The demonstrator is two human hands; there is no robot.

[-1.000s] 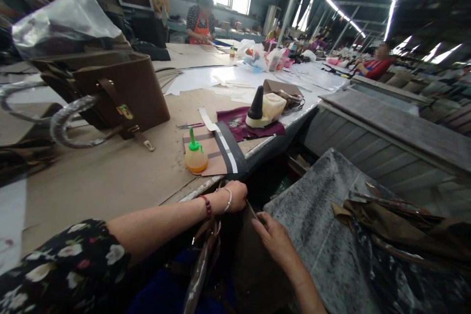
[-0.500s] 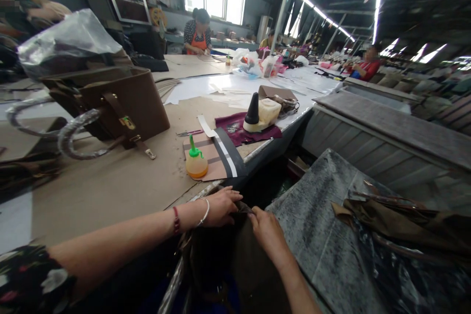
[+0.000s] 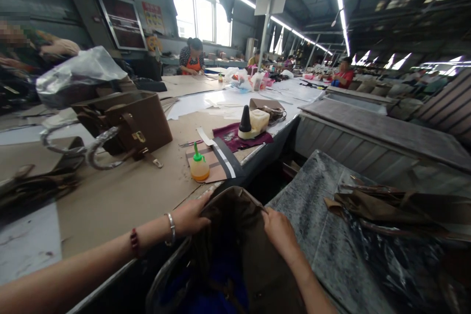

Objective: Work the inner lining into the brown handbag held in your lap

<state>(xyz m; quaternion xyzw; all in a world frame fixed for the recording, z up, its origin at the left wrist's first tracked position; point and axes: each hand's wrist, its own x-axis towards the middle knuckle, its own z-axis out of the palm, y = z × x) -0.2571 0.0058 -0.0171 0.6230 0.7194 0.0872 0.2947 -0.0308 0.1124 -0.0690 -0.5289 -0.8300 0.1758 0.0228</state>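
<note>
A dark brown bag (image 3: 259,255) lies in my lap below the table edge, its mouth pulled wide and its dark inside facing me. My right hand (image 3: 278,229) is closed on the bag's right upper edge. At the upper left edge, my left hand (image 3: 190,217) has its thumb inside the rim and its fingers around the far side, partly hidden. A clear-wrapped handle (image 3: 165,270) curves along the bag's left side. Just beyond the hands, a bottle with a green nozzle (image 3: 199,169) and amber liquid stands on a striped board (image 3: 219,172).
A finished-looking brown handbag (image 3: 152,122) stands on the table (image 3: 147,216) at left. A cream bottle with a black cone (image 3: 253,125) rests on maroon cloth (image 3: 230,138). Brown pieces (image 3: 386,211) lie on the grey surface (image 3: 312,201) at right. Co-workers sit farther back.
My hands have moved apart, the left one to the left, and the bag's mouth has opened between them and risen into fuller view. The camera has turned slightly right and up.
</note>
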